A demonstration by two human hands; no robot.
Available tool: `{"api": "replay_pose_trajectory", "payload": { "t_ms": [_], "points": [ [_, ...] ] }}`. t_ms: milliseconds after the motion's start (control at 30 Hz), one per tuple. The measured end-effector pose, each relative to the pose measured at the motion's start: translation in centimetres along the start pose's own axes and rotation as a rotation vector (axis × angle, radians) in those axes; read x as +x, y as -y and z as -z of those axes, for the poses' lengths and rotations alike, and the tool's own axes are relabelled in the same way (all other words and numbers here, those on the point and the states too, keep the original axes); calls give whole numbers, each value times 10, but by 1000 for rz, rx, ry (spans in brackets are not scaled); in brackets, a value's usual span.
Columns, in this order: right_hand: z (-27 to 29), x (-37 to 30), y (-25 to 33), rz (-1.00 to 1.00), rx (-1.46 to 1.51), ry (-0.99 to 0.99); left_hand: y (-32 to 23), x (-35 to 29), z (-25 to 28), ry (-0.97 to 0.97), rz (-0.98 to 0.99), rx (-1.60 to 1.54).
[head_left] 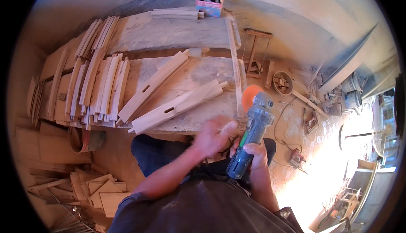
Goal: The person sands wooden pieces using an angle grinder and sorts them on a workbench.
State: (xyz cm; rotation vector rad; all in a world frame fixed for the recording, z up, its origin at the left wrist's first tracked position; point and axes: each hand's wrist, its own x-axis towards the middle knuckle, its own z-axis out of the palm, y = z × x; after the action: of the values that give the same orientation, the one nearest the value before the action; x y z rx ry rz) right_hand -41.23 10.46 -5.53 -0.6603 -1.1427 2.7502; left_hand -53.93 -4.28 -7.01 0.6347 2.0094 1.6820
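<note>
My right hand (257, 151) is wrapped round the body of an angle grinder (256, 122), dark with a green strip, held upright over my lap. Its orange disc (250, 98) faces up and left, beside the bench's right edge. Just left of the tool, above my knees, is my left hand (210, 136). Motion smears its fingers, so I cannot tell whether they hold anything. Two shaped wooden rails lie slantwise on the workbench (203, 70): a slotted rail (154, 85) farther back, and a nearer slotted rail (182, 105) close to my left hand.
Several wooden strips (105, 82) are stacked on the bench's left. An open cardboard box (209, 8) stands at the back. On the floor are a bucket of wood blocks (282, 83), a frame saw (255, 49), a red tool with a cord (297, 157) and board offcuts (105, 193).
</note>
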Motion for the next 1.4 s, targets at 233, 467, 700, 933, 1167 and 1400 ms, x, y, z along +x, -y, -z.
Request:
{"api": "replay_pose_trajectory", "payload": {
  "t_ms": [233,467,700,933,1167,1400],
  "points": [
    [43,11,15,11,-105,-30,32,44,105,-251,-123,1062],
    [27,-9,25,-44,-271,-68,34,11,100,-105,-215,1100],
    [25,-14,23,-89,-417,-64,27,-1,112,-20,-250,1060],
    [8,-2,21,-121,-454,-43,25,-10,105,-80,-286,1061],
    [-1,3,20,-176,-478,-40,29,-13,103,-107,-299,1077],
    [4,-3,22,-181,-353,-53,30,-12,103,-125,-317,1044]
  ]
}}
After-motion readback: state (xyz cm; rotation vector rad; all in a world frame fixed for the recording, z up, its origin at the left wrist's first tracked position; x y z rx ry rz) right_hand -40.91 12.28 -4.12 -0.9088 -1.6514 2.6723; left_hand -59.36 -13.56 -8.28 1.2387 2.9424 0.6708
